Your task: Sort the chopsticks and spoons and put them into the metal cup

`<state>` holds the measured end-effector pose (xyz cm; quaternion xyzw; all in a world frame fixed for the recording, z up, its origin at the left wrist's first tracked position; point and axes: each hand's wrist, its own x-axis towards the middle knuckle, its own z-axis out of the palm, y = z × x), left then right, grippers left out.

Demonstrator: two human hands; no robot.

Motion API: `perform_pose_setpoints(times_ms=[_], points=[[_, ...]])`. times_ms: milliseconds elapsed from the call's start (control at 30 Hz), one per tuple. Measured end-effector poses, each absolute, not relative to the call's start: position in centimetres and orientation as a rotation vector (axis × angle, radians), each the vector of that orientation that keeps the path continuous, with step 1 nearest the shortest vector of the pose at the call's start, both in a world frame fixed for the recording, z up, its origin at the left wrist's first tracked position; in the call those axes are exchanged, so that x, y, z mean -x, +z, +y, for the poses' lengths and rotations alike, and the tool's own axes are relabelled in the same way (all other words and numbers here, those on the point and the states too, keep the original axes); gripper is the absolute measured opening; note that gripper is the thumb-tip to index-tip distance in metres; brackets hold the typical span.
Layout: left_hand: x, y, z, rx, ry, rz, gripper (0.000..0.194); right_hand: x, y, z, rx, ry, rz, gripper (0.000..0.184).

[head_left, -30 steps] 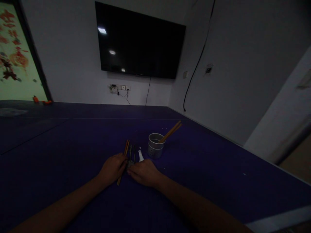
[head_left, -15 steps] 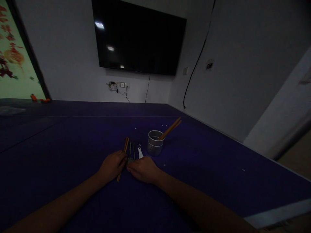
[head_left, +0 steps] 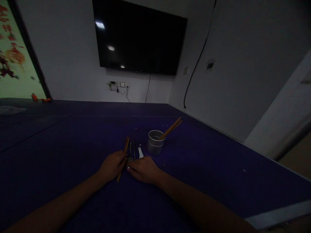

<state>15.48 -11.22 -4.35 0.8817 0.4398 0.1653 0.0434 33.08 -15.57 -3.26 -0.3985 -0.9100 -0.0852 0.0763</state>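
Lying aslant on the table, a pair of wooden chopsticks point(head_left: 126, 144) passes under my left hand point(head_left: 112, 166), whose curled fingers press on them. Two slim dark metal utensils point(head_left: 130, 148) lie just to the right, handles pointing away; a broad grey end shows between my hands. My right hand point(head_left: 143, 169) is closed low over the near ends, fingertips close to the left hand's. A white spoon handle point(head_left: 140, 152) sticks out beyond it, the rest covered. What the right fingers grip is hidden. Behind it stands a perforated metal cup point(head_left: 155, 147) with wooden chopsticks point(head_left: 170, 128) leaning right.
The purple tabletop point(head_left: 206, 181) stretches to the wall, with small white specks on it. A black television point(head_left: 141, 38) hangs above sockets point(head_left: 119, 84). A dark cable point(head_left: 196, 63) dangles at the right. Small orange objects point(head_left: 40, 98) and clear plastic point(head_left: 12, 110) lie far left.
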Motion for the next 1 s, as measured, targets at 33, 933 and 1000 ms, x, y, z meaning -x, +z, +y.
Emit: perform_pose_setpoints(times_ms=[33, 933, 1000], points=[[-15.47, -4.33, -11.21, -2.695, 0.509, 1.34, 0.026, -33.06, -3.21, -15.58, 1.2, -0.246, -2.731, 0.023], [-15.39, -4.37, -11.15, -2.718, 0.564, 1.31, 0.027, -32.9, -2.73, -15.9, 1.258, -0.198, -2.756, 0.028], [-15.4, -4.39, -11.16, -2.713, 0.57, 1.304, 0.028, -32.9, -2.81, -15.88, 1.263, -0.215, -2.757, 0.029]])
